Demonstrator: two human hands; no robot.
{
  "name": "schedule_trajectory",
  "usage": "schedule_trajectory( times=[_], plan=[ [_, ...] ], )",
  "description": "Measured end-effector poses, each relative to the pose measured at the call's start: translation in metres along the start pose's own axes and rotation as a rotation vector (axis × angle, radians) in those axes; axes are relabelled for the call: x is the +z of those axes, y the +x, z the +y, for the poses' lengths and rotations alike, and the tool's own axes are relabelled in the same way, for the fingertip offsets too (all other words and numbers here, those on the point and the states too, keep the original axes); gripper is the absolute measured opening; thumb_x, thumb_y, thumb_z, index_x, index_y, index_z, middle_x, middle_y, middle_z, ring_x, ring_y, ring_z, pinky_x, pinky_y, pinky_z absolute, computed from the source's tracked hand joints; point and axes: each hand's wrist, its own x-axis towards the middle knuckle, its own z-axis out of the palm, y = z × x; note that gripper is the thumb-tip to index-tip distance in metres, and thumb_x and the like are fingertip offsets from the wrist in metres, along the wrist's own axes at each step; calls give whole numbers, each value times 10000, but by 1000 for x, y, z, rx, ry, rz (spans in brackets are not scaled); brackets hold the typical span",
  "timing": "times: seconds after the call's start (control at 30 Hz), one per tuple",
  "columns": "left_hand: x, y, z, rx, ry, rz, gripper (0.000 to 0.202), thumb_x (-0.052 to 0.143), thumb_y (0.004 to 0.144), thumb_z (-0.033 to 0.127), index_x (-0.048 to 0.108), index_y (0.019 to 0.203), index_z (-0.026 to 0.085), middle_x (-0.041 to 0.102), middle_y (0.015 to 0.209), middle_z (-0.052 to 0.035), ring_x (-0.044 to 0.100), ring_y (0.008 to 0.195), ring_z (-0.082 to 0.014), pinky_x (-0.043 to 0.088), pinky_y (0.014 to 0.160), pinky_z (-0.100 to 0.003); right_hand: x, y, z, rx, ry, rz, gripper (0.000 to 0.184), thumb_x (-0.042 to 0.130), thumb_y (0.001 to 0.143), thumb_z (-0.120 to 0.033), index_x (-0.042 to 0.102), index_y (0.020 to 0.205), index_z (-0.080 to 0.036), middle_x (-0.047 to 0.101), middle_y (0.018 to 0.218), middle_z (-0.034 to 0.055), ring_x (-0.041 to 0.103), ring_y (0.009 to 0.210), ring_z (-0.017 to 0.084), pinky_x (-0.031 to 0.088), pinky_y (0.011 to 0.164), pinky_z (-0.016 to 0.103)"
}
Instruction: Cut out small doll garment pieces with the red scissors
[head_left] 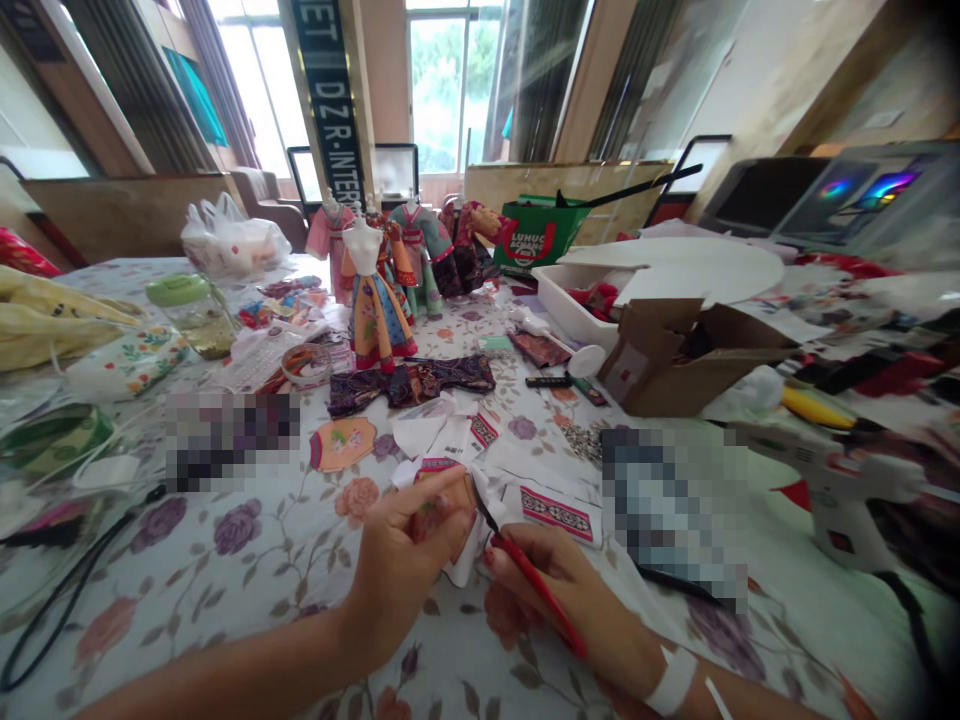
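Note:
My left hand (397, 550) is closed on a small printed fabric piece (442, 497), orange with a pink patterned border and white edges. In my right hand (577, 590) are red-handled scissors (538, 588), their dark blades at the right edge of that fabric. White fabric scraps with a black-and-pink patterned band (555, 513) lie just beyond my right hand. An orange embroidered cutout (343, 444) rests on the tablecloth to the left. Behind the hands is a dark patterned fabric strip (412, 383).
Dressed doll forms (366, 250) stand at the back. A green-lidded jar (187, 310) is on the left. To the right are a cardboard box (660, 355), a white tray (577, 305), a blurred-out flat device (667, 510) and a glue gun (840, 490). A black cord (82, 570) crosses the left side.

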Motion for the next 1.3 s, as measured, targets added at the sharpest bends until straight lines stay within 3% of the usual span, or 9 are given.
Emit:
schedule_trajectory(
  times=[0.73, 1.3],
  plan=[
    [0, 0, 4, -105, -137, -28, 405, 680, 726, 290, 689, 1118, 192, 551, 645, 25, 420, 543, -81, 386, 487, -174, 0, 0, -1, 26, 19, 4, 400, 648, 766, -519, 516, 618, -171, 603, 494, 5, 530, 454, 124, 360, 466, 222],
    [0, -3, 1, -205, -280, -109, 502, 699, 729, 335, 636, 1201, 179, 389, 577, 57, 293, 504, -56, 275, 443, -159, -1, -2, -4, -4, 10, -9, 391, 635, 790, -492, 479, 617, -179, 579, 483, -6, 514, 446, 122, 333, 454, 218]
  ],
)
